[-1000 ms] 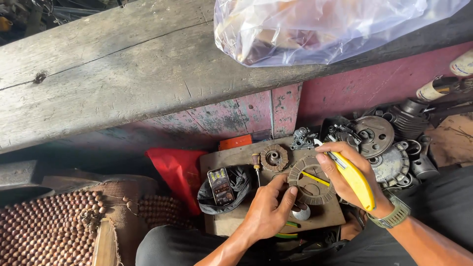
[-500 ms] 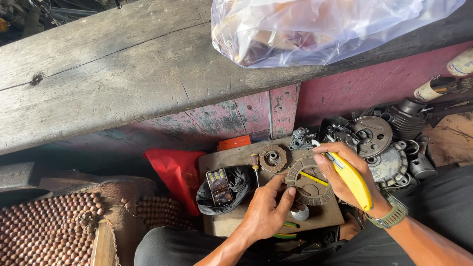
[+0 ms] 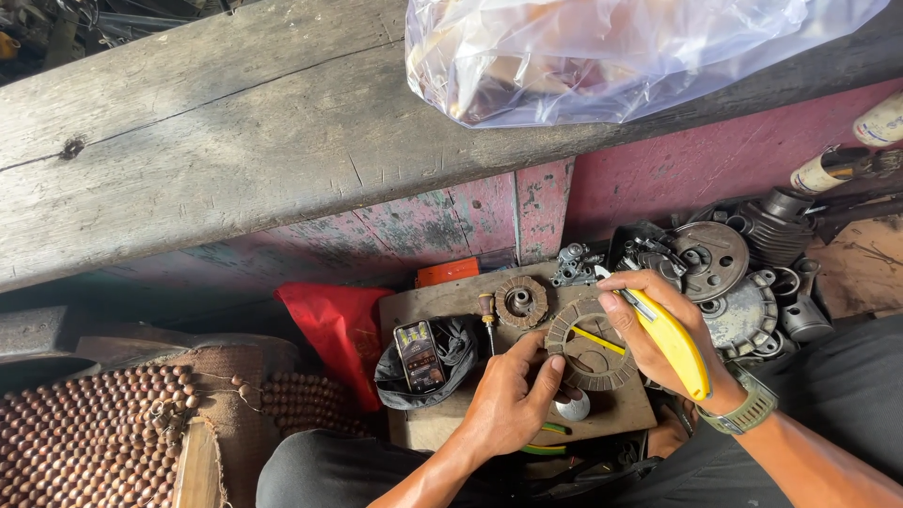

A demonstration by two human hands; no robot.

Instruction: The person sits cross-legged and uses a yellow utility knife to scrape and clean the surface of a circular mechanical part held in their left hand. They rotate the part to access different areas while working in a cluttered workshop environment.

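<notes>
Head view: left hand pinches the friction disc, right hand grips a yellow cutter; a slip could nick fingers.

Soft daylight falls from about twelve o'clock, bright on the grey wooden worktop and strongest on the clear plastic bag at one o'clock, where white glare streaks wash out its folds. Below the plank's edge the light drops: the metal parts at three o'clock sit in dull shade, and the corners at eleven and six o'clock go nearly black. Focus is sharp at the centre, with mild wide-angle bending toward the frame edges.
</notes>
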